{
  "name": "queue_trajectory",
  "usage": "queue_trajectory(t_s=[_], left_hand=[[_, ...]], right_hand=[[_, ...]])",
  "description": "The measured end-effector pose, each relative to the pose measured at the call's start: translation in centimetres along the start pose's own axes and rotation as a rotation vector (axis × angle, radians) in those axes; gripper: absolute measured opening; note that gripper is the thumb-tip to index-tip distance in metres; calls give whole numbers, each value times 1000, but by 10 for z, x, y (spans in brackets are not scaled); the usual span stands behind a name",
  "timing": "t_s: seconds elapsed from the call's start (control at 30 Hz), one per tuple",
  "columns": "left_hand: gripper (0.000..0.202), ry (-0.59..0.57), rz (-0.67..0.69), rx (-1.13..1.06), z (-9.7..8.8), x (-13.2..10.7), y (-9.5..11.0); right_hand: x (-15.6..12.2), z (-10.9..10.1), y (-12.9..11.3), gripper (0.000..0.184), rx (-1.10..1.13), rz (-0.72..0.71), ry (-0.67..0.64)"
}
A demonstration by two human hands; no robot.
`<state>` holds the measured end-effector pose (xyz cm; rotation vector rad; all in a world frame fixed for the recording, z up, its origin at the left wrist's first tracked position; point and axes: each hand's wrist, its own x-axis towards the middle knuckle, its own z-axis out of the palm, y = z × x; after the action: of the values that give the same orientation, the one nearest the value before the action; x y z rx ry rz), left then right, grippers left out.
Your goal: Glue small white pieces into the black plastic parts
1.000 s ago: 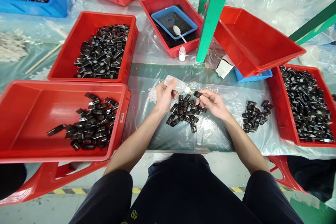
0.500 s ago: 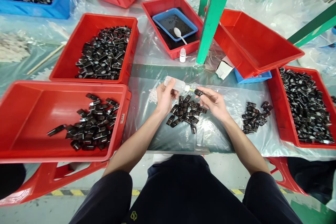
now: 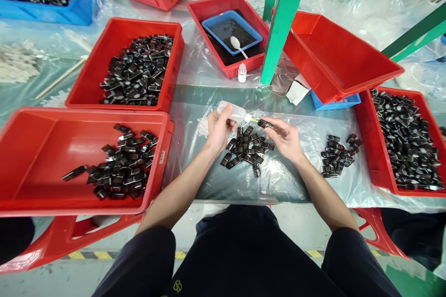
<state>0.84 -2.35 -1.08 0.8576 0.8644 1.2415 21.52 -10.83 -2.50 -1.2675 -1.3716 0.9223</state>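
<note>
My left hand [image 3: 219,128] is closed round a small clear squeeze bottle [image 3: 234,111], its yellow-tipped nozzle pointing right. My right hand [image 3: 285,137] pinches one small black part [image 3: 264,124] at the nozzle's tip. Under both hands lies a loose pile of the same black parts [image 3: 245,150] on clear plastic sheeting. A smaller pile of black parts [image 3: 337,155] lies to the right of my right wrist.
Red bins hold black parts at left front [image 3: 21,158], left back [image 3: 87,79] and right [image 3: 365,120]. An empty tilted red bin [image 3: 348,62] sits behind. A green post [image 3: 280,23] rises beside a blue tray with a white spoon [image 3: 239,45]. A small white bottle [image 3: 241,72] stands nearby.
The hands stay almost where they were. The black part in my right hand has come a little closer to the bottle's nozzle.
</note>
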Motion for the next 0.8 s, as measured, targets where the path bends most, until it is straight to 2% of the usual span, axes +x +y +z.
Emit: queue_trajectory(t_s=[0.8], left_hand=[[56,12,-10,1,-1,1,-1]], right_hand=[[1,4,3,47,40,27,15]])
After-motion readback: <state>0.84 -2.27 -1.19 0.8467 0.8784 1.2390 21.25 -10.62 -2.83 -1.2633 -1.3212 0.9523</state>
